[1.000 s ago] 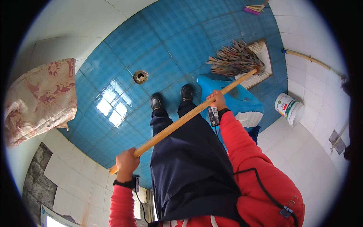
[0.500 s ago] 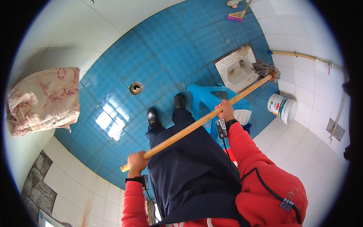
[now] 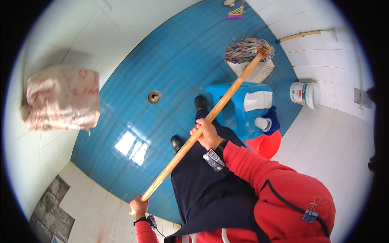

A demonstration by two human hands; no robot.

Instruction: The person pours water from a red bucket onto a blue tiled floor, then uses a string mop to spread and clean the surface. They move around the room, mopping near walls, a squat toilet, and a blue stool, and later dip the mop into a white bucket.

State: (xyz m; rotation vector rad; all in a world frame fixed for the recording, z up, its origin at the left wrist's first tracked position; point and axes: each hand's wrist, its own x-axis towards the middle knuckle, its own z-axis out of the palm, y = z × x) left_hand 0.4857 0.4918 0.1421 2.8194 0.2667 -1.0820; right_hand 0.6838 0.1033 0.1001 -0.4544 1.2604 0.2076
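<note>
A mop [image 3: 216, 109] with a long wooden handle slants across my body, gripped by both hands. Near its lower-left end, my left hand [image 3: 139, 205] is wrapped round the handle. My right hand [image 3: 207, 133] is closed round it about midway. At the far end, the mop head [image 3: 247, 50] of multicoloured cloth strips hangs over the white squat toilet [image 3: 259, 72] and hides much of it. I cannot tell whether the strips touch it. Below the handle stands a blue plastic stool [image 3: 239, 121] with a white sheet-like thing [image 3: 258, 101] on it.
A red basin [image 3: 265, 145], a white cup [image 3: 263, 123] and dark blue cloth [image 3: 274, 117] are beside the stool. A white bucket [image 3: 304, 94] lies tilted by the right wall. A drain [image 3: 154, 96] sits in the blue floor [image 3: 178, 52]. Patterned cloth covers something [image 3: 63, 99] at left.
The mop head has swung left and upward over the toilet, its strips now spread. My right hand has slid down the handle toward my body, and my left hand has moved lower.
</note>
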